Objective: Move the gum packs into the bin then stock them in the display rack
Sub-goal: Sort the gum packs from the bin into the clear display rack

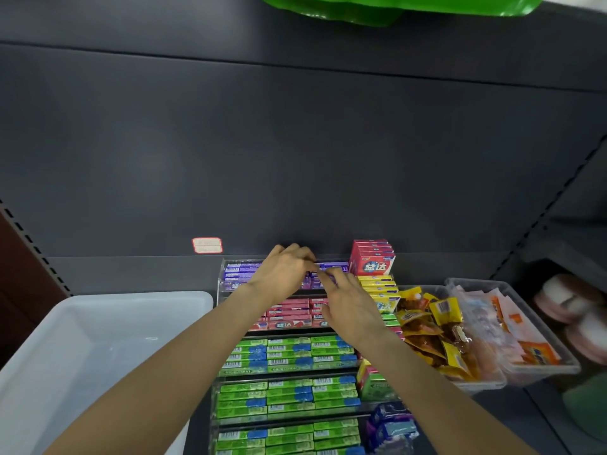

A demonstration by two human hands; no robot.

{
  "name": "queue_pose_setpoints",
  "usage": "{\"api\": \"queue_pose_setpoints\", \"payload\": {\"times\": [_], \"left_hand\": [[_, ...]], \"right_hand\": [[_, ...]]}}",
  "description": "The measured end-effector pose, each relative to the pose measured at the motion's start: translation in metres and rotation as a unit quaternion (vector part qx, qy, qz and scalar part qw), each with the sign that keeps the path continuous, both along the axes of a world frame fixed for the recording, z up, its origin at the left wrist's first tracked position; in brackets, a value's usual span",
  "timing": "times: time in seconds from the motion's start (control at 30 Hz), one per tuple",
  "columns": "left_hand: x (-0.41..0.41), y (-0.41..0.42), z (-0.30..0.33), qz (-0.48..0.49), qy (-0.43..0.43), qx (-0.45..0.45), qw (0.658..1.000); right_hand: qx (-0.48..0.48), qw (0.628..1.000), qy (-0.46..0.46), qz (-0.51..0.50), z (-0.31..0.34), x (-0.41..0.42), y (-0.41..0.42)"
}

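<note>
Two hands at rack's [219,284] top tier, right of white bin [82,339]: left hand [284,270] curled over purple gum packs [241,272], right hand [348,307] pinching one pack [323,274] beside it.

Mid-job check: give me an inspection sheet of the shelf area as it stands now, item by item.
Surface: dark grey shelf with a matching back panel.
Job's things: clear display rack, tiered; purple gum packs on the top tier, pink packs below, green packs on the lower tiers. White bin left of the rack, no packs visible inside.
Clutter: red boxes and yellow boxes right of the rack; clear tubs of snack packets further right.
Hands: left hand and right hand at the purple tier; grip unclear.
Cables: nothing seen.
Surroundings: price label on the back panel; green item overhead.
</note>
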State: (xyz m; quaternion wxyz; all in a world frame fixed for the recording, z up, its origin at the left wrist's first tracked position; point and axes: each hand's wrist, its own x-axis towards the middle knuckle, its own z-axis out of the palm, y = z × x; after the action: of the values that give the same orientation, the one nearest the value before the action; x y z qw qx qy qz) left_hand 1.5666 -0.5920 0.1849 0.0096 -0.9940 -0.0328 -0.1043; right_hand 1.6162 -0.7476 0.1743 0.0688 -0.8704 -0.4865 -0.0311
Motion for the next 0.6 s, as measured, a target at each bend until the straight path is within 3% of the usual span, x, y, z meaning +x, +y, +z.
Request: {"api": "queue_pose_setpoints", "payload": {"times": [0.17,0.4,0.6], "left_hand": [[-0.015,0.007,-0.004,0.013,-0.012,-0.054,0.998],[-0.023,0.002,-0.005,0.022,0.028,0.019,0.999],[-0.021,-0.003,-0.005,0.051,0.028,0.021,0.998]], "right_hand": [[0.000,1.000,-0.008,0.006,-0.002,0.001,-0.001],[-0.007,1.000,-0.014,0.006,-0.002,0.000,-0.001],[-0.009,1.000,-0.005,0.001,0.000,-0.001,-0.001]]}}
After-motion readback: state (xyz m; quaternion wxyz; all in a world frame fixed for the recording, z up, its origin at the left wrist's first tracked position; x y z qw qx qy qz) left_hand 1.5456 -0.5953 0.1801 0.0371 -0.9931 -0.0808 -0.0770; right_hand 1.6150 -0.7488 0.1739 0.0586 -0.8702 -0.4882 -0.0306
